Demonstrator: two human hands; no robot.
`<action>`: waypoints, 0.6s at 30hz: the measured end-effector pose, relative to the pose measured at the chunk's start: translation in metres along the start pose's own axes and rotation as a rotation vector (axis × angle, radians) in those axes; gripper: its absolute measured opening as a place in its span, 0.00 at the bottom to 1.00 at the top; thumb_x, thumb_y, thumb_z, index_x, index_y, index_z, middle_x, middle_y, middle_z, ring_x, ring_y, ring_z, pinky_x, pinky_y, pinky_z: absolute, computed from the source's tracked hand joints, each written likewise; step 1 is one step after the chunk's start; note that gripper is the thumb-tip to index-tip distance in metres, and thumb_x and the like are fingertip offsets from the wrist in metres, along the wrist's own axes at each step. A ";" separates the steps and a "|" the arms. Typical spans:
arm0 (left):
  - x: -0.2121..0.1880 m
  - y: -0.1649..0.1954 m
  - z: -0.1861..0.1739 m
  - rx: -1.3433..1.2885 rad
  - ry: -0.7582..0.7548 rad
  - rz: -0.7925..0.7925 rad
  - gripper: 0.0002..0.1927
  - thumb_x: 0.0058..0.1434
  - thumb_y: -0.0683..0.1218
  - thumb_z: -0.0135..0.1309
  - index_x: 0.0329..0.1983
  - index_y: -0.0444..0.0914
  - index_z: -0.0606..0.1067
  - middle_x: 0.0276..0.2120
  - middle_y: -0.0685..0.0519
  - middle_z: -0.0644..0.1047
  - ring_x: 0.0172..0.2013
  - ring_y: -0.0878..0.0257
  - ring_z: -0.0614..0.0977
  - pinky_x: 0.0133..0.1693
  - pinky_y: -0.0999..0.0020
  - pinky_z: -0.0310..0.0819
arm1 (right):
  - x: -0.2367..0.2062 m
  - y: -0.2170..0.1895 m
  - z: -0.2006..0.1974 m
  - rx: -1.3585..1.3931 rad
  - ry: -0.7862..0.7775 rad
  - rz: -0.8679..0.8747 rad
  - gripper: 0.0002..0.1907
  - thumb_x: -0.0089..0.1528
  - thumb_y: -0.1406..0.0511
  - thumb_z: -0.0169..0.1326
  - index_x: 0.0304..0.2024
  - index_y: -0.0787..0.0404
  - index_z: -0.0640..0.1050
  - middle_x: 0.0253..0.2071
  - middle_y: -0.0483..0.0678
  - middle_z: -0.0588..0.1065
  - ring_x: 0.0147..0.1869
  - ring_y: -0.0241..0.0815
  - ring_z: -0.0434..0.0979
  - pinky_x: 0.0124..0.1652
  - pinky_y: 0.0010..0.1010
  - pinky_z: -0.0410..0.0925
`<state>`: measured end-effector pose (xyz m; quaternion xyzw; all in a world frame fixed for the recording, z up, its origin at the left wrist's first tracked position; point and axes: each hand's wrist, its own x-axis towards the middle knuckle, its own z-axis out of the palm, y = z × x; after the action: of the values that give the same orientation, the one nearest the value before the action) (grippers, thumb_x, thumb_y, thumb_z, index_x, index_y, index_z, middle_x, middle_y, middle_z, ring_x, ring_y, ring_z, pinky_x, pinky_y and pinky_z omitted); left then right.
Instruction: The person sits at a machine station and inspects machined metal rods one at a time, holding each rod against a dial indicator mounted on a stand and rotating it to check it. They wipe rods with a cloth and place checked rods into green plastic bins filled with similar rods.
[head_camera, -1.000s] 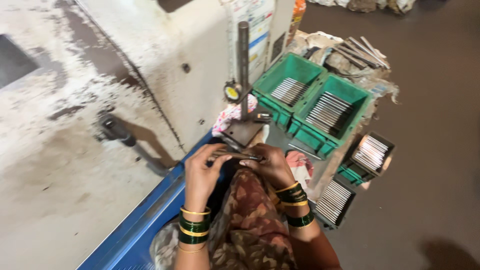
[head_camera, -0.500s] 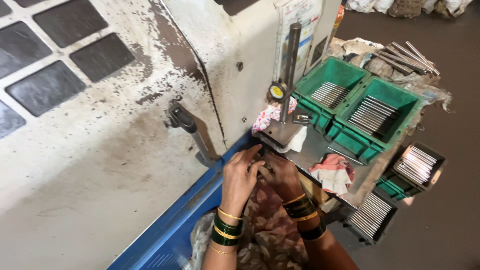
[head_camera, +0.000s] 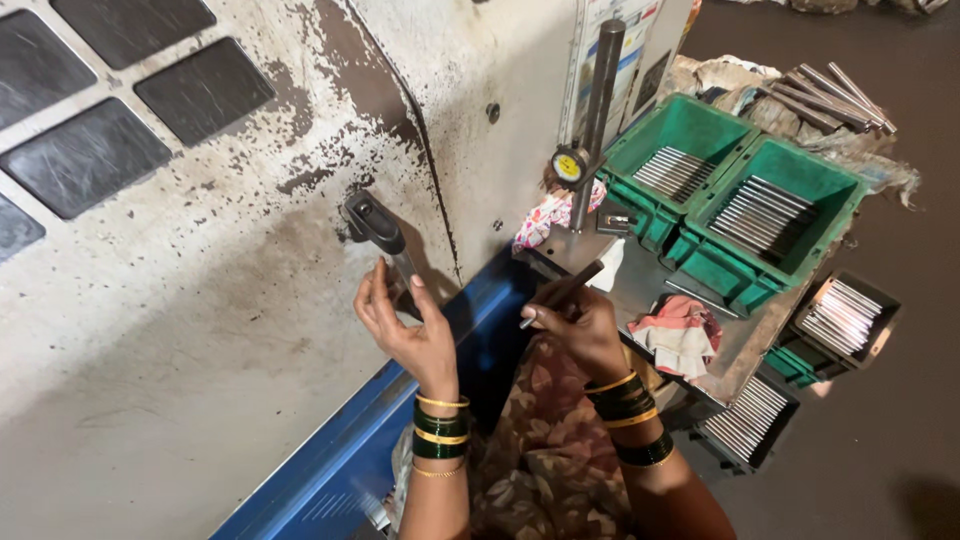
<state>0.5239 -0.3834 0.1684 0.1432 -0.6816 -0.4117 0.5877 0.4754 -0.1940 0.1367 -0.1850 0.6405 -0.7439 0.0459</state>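
My left hand is raised with fingers apart, just below the black door handle of a white machine cabinet; it holds nothing. My right hand is closed on a thin dark metal rod that points up and to the right, over a small metal work plate. Both wrists wear green and gold bangles. A dial gauge on an upright post stands at the back of the plate.
Two green bins of metal rods sit right of the post. Black trays of more rods lie lower right, and another tray below. A pink and white rag lies on the plate. A blue ledge runs under the cabinet.
My left hand has come away from my right hand and risen toward the door handle. The right hand still grips the rod. The view has shifted left and closer to the cabinet.
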 end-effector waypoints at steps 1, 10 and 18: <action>-0.001 -0.003 0.005 0.008 -0.009 0.015 0.21 0.69 0.40 0.56 0.64 0.31 0.71 0.54 0.37 0.72 0.56 0.48 0.76 0.58 0.60 0.70 | 0.002 -0.002 -0.003 0.036 -0.007 0.034 0.09 0.63 0.71 0.61 0.44 0.69 0.78 0.36 0.50 0.81 0.39 0.39 0.83 0.37 0.26 0.77; -0.010 -0.050 0.031 -0.161 -0.259 -0.400 0.20 0.72 0.52 0.52 0.55 0.31 0.73 0.35 0.46 0.81 0.36 0.57 0.79 0.43 0.63 0.75 | 0.012 0.022 -0.016 0.515 -0.039 0.131 0.15 0.66 0.64 0.56 0.51 0.68 0.74 0.40 0.52 0.78 0.41 0.46 0.83 0.36 0.32 0.78; -0.014 -0.072 0.022 -0.144 -0.386 -0.236 0.19 0.73 0.53 0.49 0.57 0.34 0.70 0.36 0.46 0.80 0.37 0.57 0.82 0.41 0.61 0.74 | 0.026 0.056 -0.013 1.016 0.074 0.339 0.15 0.69 0.61 0.56 0.48 0.69 0.77 0.42 0.51 0.78 0.43 0.38 0.81 0.42 0.20 0.76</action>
<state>0.4866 -0.4096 0.1074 0.0984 -0.7288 -0.5448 0.4030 0.4380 -0.1995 0.0869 -0.0072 0.2220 -0.9483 0.2265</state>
